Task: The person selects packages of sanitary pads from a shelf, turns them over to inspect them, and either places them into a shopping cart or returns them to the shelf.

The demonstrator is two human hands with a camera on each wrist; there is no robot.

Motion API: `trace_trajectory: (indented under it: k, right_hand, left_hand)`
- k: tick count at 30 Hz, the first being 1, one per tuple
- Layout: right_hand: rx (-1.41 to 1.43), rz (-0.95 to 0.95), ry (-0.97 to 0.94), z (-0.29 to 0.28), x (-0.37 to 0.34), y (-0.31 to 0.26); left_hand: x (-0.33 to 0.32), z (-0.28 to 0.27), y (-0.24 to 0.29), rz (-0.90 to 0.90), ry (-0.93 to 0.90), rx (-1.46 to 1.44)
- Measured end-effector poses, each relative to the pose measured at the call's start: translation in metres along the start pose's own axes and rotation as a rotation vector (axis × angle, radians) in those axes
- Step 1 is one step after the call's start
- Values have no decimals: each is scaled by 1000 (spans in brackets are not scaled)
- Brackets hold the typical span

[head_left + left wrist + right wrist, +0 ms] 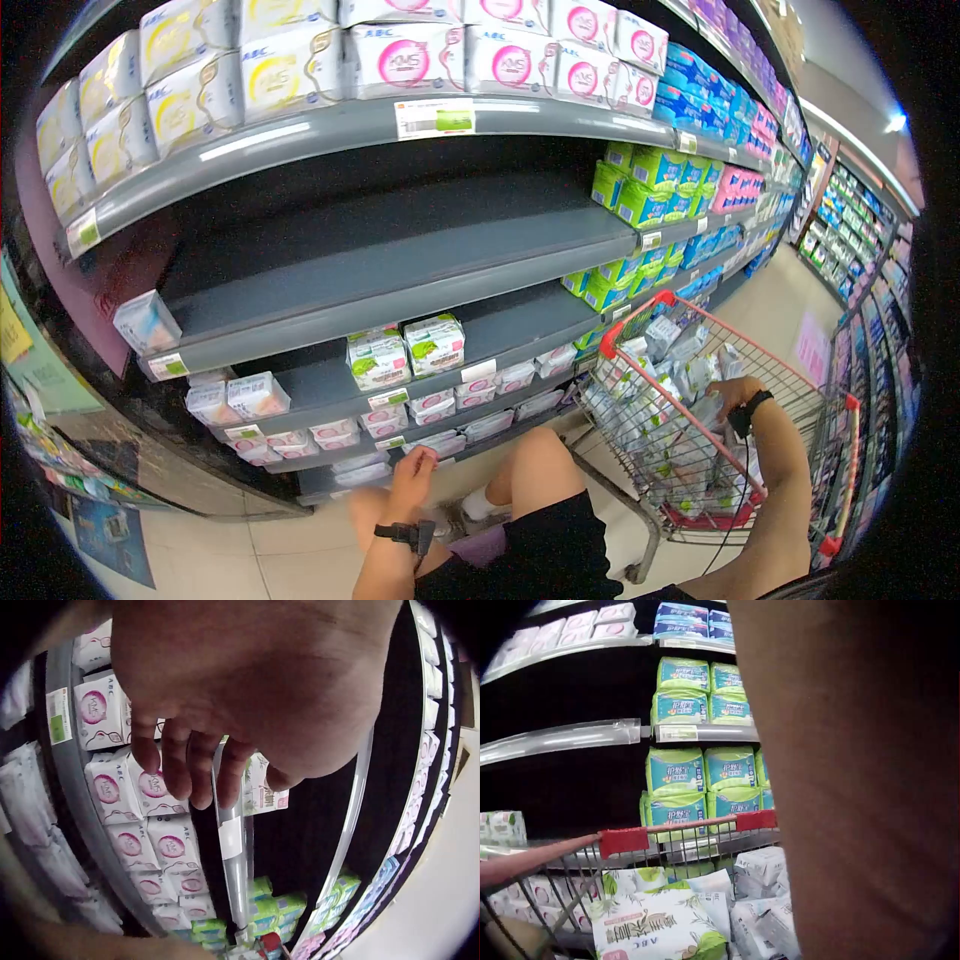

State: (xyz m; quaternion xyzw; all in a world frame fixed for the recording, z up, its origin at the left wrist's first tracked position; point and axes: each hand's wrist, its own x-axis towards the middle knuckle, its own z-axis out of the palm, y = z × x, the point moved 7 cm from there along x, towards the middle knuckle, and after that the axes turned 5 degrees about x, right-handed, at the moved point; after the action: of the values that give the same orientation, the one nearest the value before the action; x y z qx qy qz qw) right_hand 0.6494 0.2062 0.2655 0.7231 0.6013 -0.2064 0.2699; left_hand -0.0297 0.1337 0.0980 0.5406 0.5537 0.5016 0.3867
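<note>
My right hand [738, 394] reaches over the side of a wire shopping cart [745, 352] with red trim and is down among the packs. Its fingers meet a whitish pack [706, 408]; I cannot tell whether they grip it. In the right wrist view the forearm hides that hand, and a white ABC pack with green leaves [660, 926] lies on top of the load. My left hand [412, 475] is held over my knee with its fingers loosely bent and nothing in them. The left wrist view shows its palm [255, 690] and relaxed fingers.
Two leaf-print packs [435, 343] stand on a lower shelf, beside peach-and-white packs [257, 394]. One lone pack [147, 322] sits at the left end of the shelf above. Green packs [640, 200] fill the right section. Pink-ring packs [405, 60] line the upper shelf.
</note>
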Motion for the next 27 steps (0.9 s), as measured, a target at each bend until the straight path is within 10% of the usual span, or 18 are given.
trace_trajectory:
  k: [11, 20, 27]
  right_hand:
    - [427, -514, 1020, -109, -84, -72]
    - [212, -1226, 503, -38, -123, -361]
    - [238, -1614, 552, 42, -108, -540]
  left_hand:
    - [-10, -11, -1, 70, 57, 63]
    - [-8, -8, -24, -112, -106, -304]
    - [-17, -10, -9, -437, -49, -831]
